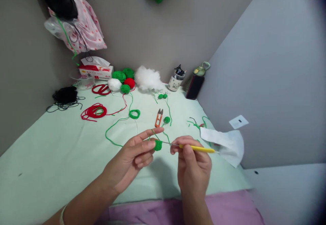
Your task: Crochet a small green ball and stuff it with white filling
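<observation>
Above the table [63, 170], index finger [142, 137] outstretched, the left hand [129, 161] is clamped on green crochet [158, 145], the right hand [195, 165] on a yellow hook [201, 149].

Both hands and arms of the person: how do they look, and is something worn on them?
The left hand and right hand are bare, without gloves. A thin, pale band circles the left forearm; no sleeve shows on it or on the right forearm.

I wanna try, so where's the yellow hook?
In the head view, right of centre, the right hand holds the yellow hook, its tip at the green piece.
</observation>
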A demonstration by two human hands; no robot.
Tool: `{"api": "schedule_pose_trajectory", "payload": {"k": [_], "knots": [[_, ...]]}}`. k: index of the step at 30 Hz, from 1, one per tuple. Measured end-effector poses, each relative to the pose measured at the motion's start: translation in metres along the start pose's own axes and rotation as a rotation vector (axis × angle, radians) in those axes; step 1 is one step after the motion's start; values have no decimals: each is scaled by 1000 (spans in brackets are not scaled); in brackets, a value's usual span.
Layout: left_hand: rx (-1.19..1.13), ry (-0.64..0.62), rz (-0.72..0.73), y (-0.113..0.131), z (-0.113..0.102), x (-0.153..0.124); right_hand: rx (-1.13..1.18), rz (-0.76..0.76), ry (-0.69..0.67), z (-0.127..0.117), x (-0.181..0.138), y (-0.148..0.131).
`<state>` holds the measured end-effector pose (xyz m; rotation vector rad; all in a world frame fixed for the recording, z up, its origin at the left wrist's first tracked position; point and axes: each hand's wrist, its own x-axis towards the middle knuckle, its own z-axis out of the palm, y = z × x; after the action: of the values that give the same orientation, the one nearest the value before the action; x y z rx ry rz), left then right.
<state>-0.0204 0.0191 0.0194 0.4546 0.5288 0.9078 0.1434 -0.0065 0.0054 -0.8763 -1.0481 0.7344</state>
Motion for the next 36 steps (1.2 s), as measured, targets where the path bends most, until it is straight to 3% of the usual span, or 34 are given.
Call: {"api": "schedule_pose_trajectory", "payload": {"k": [3, 5, 9, 16, 22, 26, 32, 36], "knots": [[-6, -11, 1, 1, 1, -1, 181, 181, 12, 0, 7, -1], [-14, -2, 24, 1, 3, -1, 212, 217, 19, 1, 7, -1], [0, 21, 57, 1, 3, -2, 178, 134, 12, 5, 3, 1], [26, -2, -14, 1, 8, -5, 151, 57, -31, 5, 1, 3], [-7, -27, -39, 4, 3, -2, 249, 180, -48, -4, 7, 1], [87, -18, 8, 1, 3, -2, 313, 262, -68, -4, 7, 3], [319, 0, 116, -11, 2, -4, 96, 54, -148, -1, -4, 13], [366, 50, 121, -10, -1, -3, 108, 87, -136, -2, -5, 13]]}}
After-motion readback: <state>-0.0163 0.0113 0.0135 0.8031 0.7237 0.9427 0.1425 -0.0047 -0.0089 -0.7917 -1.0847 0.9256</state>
